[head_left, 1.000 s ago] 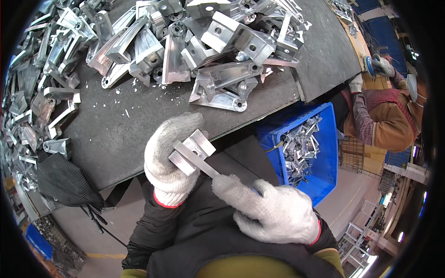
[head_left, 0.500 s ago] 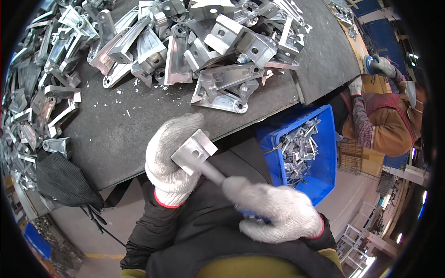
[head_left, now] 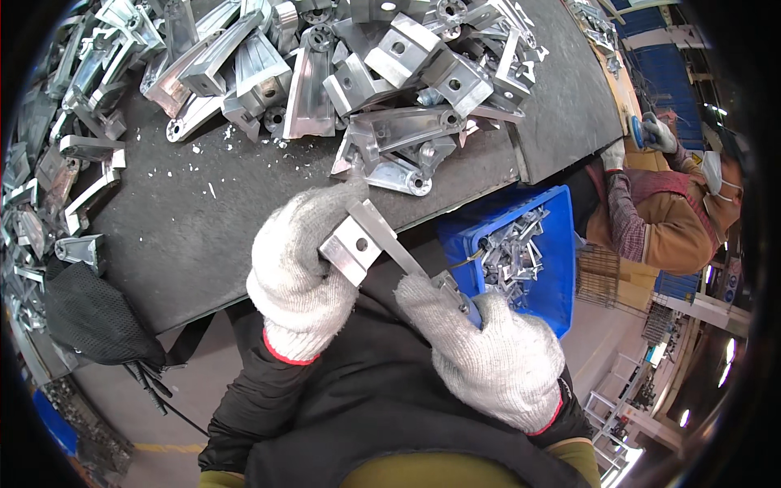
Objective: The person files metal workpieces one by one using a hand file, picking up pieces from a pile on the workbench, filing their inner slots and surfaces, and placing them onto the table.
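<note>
My left hand point(head_left: 294, 259), in a white knit glove with a red cuff edge, is closed around a small silver metal bracket point(head_left: 345, 259) with a round hole in its end face. My right hand point(head_left: 498, 362), gloved alike, grips a tool point(head_left: 394, 242) with a narrow flat grey bar and a blue body; its exact kind is unclear. That bar lies along the bracket's upper right edge. Both hands are in front of the workbench point(head_left: 195, 211), over my dark apron. The rest of the bracket is hidden inside the left glove.
Many silver brackets point(head_left: 399, 53) are heaped at the bench's far side, with more along the left point(head_left: 85, 154). A blue bin point(head_left: 555, 272) partly filled with metal pieces stands right of the bench edge. A black mesh bag point(head_left: 93, 313) hangs at left. A co-worker point(head_left: 675, 215) sits at right.
The tool's bar has gone from the bracket's lower right side to its upper right edge. My right hand has turned with it, and the bracket has tilted slightly in my left hand.
</note>
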### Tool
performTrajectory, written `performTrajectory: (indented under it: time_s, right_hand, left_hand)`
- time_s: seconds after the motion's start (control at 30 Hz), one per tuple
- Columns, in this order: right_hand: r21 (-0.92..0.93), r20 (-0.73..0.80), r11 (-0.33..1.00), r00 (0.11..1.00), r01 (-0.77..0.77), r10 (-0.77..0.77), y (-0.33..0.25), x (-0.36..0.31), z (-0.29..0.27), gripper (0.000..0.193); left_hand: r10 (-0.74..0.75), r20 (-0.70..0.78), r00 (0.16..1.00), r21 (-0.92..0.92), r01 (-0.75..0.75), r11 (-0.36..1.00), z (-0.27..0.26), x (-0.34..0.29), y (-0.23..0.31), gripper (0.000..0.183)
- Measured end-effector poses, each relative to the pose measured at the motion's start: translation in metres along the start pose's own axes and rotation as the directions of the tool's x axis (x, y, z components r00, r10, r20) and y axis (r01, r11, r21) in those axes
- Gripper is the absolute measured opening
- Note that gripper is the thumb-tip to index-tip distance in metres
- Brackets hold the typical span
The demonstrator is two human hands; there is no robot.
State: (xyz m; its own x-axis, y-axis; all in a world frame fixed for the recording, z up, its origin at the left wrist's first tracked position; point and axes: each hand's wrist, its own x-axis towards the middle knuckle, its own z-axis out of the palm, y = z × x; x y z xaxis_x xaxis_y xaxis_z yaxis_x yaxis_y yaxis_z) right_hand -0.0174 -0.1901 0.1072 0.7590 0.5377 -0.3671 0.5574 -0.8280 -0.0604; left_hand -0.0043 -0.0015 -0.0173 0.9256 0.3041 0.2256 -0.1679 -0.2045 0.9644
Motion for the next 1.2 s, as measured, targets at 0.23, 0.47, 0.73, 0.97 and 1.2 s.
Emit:
performTrajectory:
  time_s: [0.23, 0.47, 0.73, 0.97, 1.2]
  right_hand:
    - [-0.047, 0.022, 0.999, 1.0, -0.019, 0.02, 0.001, 0.004, 0.001, 0.068]
    - [-0.015, 0.053, 0.999, 0.998, 0.032, -0.031, 0.0, 0.001, -0.005, 0.066]
    - [-0.089, 0.087, 0.993, 0.992, -0.08, 0.088, -0.004, 0.003, -0.006, 0.066]
    - [-0.043, 0.068, 0.999, 0.998, 0.012, -0.009, -0.005, 0.002, -0.008, 0.065]
    - [-0.065, 0.153, 0.997, 0.987, -0.046, 0.056, -0.003, 0.001, -0.007, 0.067]
  left_hand:
    - [0.182, -0.026, 0.983, 0.216, -0.172, 0.961, 0.001, 0.0, -0.005, 0.038]
    - [0.162, 0.002, 0.987, 0.148, -0.161, 0.976, -0.002, 0.004, -0.002, 0.042]
    - [0.199, -0.019, 0.98, 0.178, -0.192, 0.965, 0.001, 0.004, -0.006, 0.043]
    - [0.142, 0.005, 0.99, 0.129, -0.142, 0.981, 0.0, 0.005, -0.004, 0.046]
    - [0.193, -0.034, 0.981, 0.121, -0.188, 0.975, 0.002, 0.007, -0.003, 0.054]
